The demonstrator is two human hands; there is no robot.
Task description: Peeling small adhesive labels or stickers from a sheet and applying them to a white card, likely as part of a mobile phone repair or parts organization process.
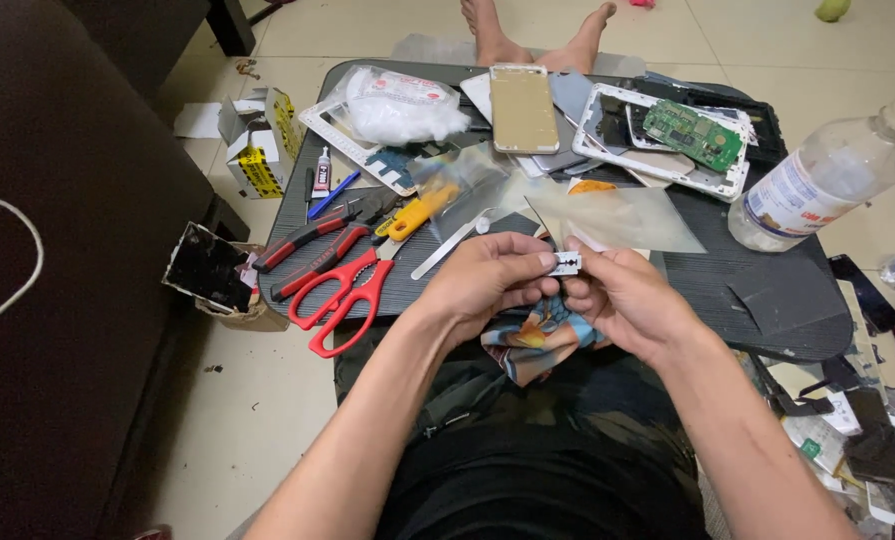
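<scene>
A small flat razor blade (566, 264) is pinched between both of my hands above my lap. My left hand (487, 283) grips its left end with thumb and fingers. My right hand (627, 300) holds its right end. A colourful patterned cloth (534, 345) lies under my hands on my lap. Just beyond the blade lies a clear plastic film (617, 217) on the dark lap tray (757, 290).
On the tray lie red scissors (342, 293), red-handled pliers (307, 238), a yellow utility knife (419, 214), a gold phone back (523, 108), a white frame with a green circuit board (692, 133) and a bag of cotton (397, 105). A clear bottle (822, 180) stands at the right. A dark sofa (57, 250) fills the left.
</scene>
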